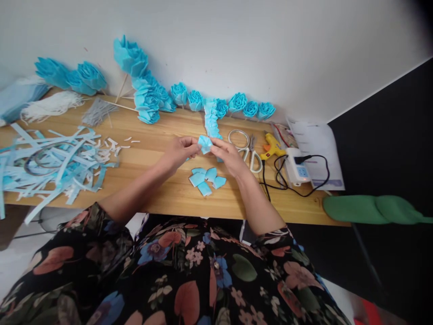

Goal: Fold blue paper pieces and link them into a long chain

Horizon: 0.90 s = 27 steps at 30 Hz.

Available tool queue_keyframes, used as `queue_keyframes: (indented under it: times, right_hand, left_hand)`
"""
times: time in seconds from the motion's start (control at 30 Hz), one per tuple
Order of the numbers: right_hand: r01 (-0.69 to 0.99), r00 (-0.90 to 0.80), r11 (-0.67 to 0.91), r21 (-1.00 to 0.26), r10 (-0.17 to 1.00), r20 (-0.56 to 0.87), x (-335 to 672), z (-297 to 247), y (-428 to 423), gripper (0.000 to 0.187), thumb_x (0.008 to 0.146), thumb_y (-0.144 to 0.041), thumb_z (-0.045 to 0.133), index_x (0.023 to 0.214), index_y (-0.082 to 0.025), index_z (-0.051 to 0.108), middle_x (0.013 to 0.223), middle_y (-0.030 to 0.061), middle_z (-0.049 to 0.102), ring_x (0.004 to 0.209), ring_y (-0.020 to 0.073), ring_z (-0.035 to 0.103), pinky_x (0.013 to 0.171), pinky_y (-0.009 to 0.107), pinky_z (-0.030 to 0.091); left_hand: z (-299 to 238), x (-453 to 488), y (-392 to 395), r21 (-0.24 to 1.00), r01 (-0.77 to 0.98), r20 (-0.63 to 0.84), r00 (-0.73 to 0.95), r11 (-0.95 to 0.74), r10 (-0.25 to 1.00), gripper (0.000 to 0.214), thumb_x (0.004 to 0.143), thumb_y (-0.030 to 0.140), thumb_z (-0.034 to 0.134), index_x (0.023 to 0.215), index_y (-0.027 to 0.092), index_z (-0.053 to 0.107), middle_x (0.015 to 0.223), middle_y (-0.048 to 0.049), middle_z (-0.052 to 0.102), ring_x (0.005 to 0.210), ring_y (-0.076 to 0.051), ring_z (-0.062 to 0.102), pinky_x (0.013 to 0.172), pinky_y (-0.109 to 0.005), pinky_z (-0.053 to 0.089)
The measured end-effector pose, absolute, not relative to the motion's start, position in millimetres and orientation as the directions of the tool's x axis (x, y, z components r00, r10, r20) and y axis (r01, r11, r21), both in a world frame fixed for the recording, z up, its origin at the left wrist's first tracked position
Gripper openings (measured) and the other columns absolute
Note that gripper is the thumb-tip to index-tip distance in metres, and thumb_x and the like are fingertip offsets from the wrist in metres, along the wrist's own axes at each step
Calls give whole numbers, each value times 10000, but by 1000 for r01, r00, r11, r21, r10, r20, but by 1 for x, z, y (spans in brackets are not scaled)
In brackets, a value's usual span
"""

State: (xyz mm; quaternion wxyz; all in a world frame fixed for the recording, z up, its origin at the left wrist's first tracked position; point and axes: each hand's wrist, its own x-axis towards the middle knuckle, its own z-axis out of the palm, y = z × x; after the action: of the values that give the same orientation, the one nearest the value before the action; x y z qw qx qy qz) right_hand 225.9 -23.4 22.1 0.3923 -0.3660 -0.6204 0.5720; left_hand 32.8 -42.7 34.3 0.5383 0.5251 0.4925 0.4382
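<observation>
Between my two hands, above the middle of the wooden table [152,198], is a small light-blue petal piece [204,143] that looks like soft fabric or paper. My left hand [182,151] pinches its left edge with thumb and fingers. From the other side, my right hand [226,152] grips its right edge. Just below them lies a small group of loose blue petal pieces [206,178]. A row of overlapping blue petals [211,118] runs behind my hands, its near end partly hidden by the right one.
Blue flowers [135,56] line the wall, some on sticks. Cut strips [64,158] heap up at left near white cords [52,106]. Right of my hands are a tape roll [238,131], scissors [252,155], a yellow glue gun [271,146] and a power strip [297,167] with black cables.
</observation>
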Motion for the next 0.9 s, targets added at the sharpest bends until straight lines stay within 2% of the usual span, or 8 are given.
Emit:
queue_keyframes:
  times: [0.1, 0.2, 0.3, 0.37, 0.57, 0.7, 0.77, 0.9]
  right_hand:
    - [13, -359, 79, -997, 931, 69, 230, 21, -20, 500, 800, -658, 711, 1064, -240, 781, 1063, 26, 777, 1024, 198, 679, 911, 327, 538]
    - [24, -283, 95, -995, 955, 85, 230, 19, -17, 406, 774, -590, 761, 954, -227, 779, 914, 10, 764, 869, 160, 668, 819, 294, 532]
    - [88, -288, 114, -990, 954, 84, 230, 17, -15, 326, 733, -502, 800, 862, -206, 754, 756, -18, 697, 699, 122, 591, 690, 266, 488]
    - [125, -287, 126, -984, 954, 86, 233, 17, -14, 304, 725, -478, 801, 832, -200, 737, 724, -23, 664, 664, 113, 553, 640, 257, 452]
    - [90, -17, 201, -975, 980, 201, 257, 26, 0, 365, 742, -565, 798, 847, -230, 696, 747, -22, 647, 684, 116, 555, 653, 266, 468]
    - [10, 71, 165, -986, 984, 165, 271, 36, -2, 391, 762, -591, 791, 890, -240, 677, 718, -33, 615, 633, 95, 550, 625, 256, 480]
    - [6, 56, 116, -993, 992, 117, 274, 38, -12, 389, 754, -582, 803, 880, -238, 670, 723, -29, 621, 648, 97, 574, 632, 259, 499]
    - [-59, 33, -13, -998, 999, -15, 270, 31, -40, 426, 674, -573, 856, 832, -233, 653, 711, -32, 650, 636, 96, 597, 637, 260, 527]
  left_hand:
    - [35, 31, -41, 992, 104, -78, 136, 64, 988, 148, 733, 284, 673, 658, 167, 623, 581, 17, 568, 553, -92, 468, 564, -240, 362]
    - [34, 30, -40, 982, 189, -56, 175, 22, 983, 153, 751, 286, 665, 662, 169, 623, 597, 18, 579, 562, -95, 477, 568, -239, 369]
    - [35, 30, -39, 960, 278, -31, 219, -32, 975, 168, 755, 307, 668, 668, 168, 632, 601, 17, 583, 569, -101, 472, 557, -239, 359]
    - [36, 31, -35, 946, 317, -1, 228, -73, 974, 175, 762, 321, 673, 681, 168, 647, 591, 21, 572, 562, -101, 449, 542, -237, 336]
    - [40, 36, -15, 934, 312, 120, 185, -174, 975, 260, 865, 361, 600, 710, 165, 674, 642, 1, 608, 591, -109, 485, 587, -242, 377]
    - [41, 43, -12, 896, 404, 81, 256, -183, 963, 243, 874, 341, 623, 738, 163, 719, 622, 4, 612, 564, -105, 463, 567, -248, 345]
    - [42, 48, -16, 920, 359, 38, 313, -155, 949, 252, 890, 360, 622, 788, 165, 744, 658, -8, 651, 570, -107, 489, 574, -249, 371]
    - [42, 61, -28, 984, 150, 21, 428, -94, 903, 343, 898, 479, 629, 772, 170, 710, 695, -26, 665, 592, -109, 524, 589, -252, 418]
